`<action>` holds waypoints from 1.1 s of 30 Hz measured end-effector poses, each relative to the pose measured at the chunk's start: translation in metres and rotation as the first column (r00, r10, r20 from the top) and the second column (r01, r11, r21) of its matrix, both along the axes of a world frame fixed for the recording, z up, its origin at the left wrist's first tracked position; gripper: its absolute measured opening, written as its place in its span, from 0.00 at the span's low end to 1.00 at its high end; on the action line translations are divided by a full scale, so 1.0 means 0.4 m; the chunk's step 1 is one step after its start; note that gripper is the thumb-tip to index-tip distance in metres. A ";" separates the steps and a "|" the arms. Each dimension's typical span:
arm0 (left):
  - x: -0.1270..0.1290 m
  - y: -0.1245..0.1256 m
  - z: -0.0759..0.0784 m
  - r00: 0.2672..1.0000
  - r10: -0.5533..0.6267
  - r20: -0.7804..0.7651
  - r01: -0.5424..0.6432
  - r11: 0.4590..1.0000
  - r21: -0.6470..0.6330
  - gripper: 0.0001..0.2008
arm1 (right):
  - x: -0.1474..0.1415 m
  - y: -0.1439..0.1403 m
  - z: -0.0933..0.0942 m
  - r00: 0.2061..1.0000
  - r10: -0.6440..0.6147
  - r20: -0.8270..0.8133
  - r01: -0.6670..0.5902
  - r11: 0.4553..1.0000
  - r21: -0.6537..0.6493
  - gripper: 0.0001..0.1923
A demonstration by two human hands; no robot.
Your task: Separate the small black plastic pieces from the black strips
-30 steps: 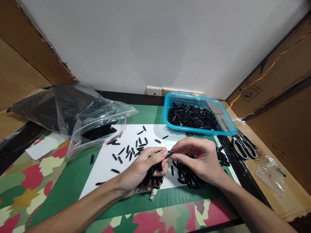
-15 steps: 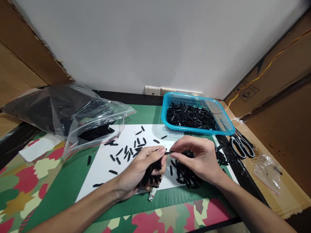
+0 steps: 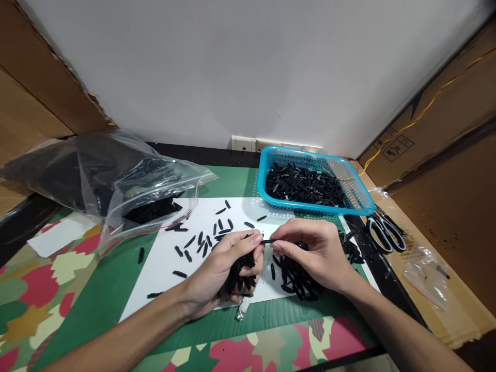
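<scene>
My left hand (image 3: 227, 263) is closed around a bunch of black strips (image 3: 242, 271), their ends poking out between the fingers. Between its thumb and forefinger runs one small black strip (image 3: 267, 241), whose other end my right hand (image 3: 315, 253) pinches with thumb and fingertips. Under the right hand lies a dark heap of black pieces (image 3: 300, 287), partly hidden by it. Loose black strips (image 3: 205, 242) are scattered over the white paper (image 3: 145, 279). A small clear wrapper (image 3: 243, 309) lies just below the left hand.
A blue plastic basket (image 3: 318, 207) of black pieces stands at the back right. At the left slumps a large zip bag (image 3: 112, 181) with dark contents. Scissors (image 3: 383, 232) and a small clear bag (image 3: 428, 279) lie on cardboard at the right. Wall sockets (image 3: 244, 144) sit behind.
My right hand has shifted slightly away from the left, and more of the strip shows between their fingertips. The left hand keeps its hold on the bunch.
</scene>
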State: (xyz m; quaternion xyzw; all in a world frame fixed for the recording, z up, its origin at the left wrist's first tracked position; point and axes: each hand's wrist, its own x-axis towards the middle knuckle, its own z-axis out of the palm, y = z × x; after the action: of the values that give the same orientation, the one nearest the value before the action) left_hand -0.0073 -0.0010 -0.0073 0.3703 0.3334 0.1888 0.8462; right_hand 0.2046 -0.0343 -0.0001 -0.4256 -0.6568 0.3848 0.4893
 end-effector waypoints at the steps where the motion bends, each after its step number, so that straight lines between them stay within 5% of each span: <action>1: 0.001 0.000 0.002 1.000 0.000 -0.001 0.000 1.000 -0.005 0.21 | 0.001 -0.001 0.000 1.000 -0.005 0.004 0.005 1.000 0.015 0.03; 12: 0.003 -0.001 0.011 0.998 -0.037 0.056 0.038 0.999 -0.029 0.22 | 0.004 -0.002 -0.002 0.998 -0.036 0.056 0.031 0.997 0.075 0.03; 16: 0.002 0.002 0.014 0.991 -0.079 0.108 0.083 0.996 -0.030 0.24 | 0.016 -0.001 -0.001 0.976 -0.103 0.189 0.051 0.964 0.259 0.04; 18: 0.001 0.004 0.014 0.985 -0.106 0.133 0.112 0.993 -0.035 0.24 | 0.044 0.010 -0.001 0.920 -0.304 0.247 0.150 0.857 0.494 0.07; 20: 0.000 0.006 0.011 0.978 -0.135 0.156 0.144 0.989 -0.046 0.25 | 0.086 0.029 -0.002 0.789 -0.567 0.236 0.271 0.666 0.695 0.09; 22: -0.002 0.006 0.006 0.974 -0.150 0.171 0.163 0.985 -0.061 0.25 | 0.124 0.050 -0.002 0.599 -0.759 0.255 0.366 0.542 0.756 0.07; 23: -0.003 0.006 0.003 0.973 -0.153 0.172 0.167 0.984 -0.068 0.25 | 0.137 0.058 -0.001 0.510 -0.809 0.293 0.392 0.522 0.758 0.06; 25: -0.003 0.005 -0.001 0.973 -0.160 0.164 0.175 0.981 -0.082 0.25 | 0.140 0.064 0.003 0.462 -0.812 0.357 0.407 0.551 0.728 0.08; 27: -0.004 0.004 -0.004 0.975 -0.163 0.149 0.177 0.980 -0.086 0.25 | 0.113 0.054 0.009 0.612 -0.692 0.382 0.360 0.675 0.645 0.09; 30: -0.003 0.001 -0.008 0.980 -0.156 0.122 0.167 0.982 -0.087 0.25 | 0.046 0.025 0.013 0.894 -0.260 0.366 0.092 0.904 0.418 0.09; 33: -0.001 -0.001 -0.011 0.985 -0.144 0.091 0.152 0.984 -0.096 0.26 | -0.004 0.005 0.007 0.953 -0.034 0.301 -0.063 0.950 0.305 0.07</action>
State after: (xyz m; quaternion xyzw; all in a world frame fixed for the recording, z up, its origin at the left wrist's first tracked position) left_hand -0.0078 -0.0014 -0.0117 0.3418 0.2784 0.1234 0.8891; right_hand 0.2032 -0.0325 0.0028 -0.3922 -0.7795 0.2103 0.4410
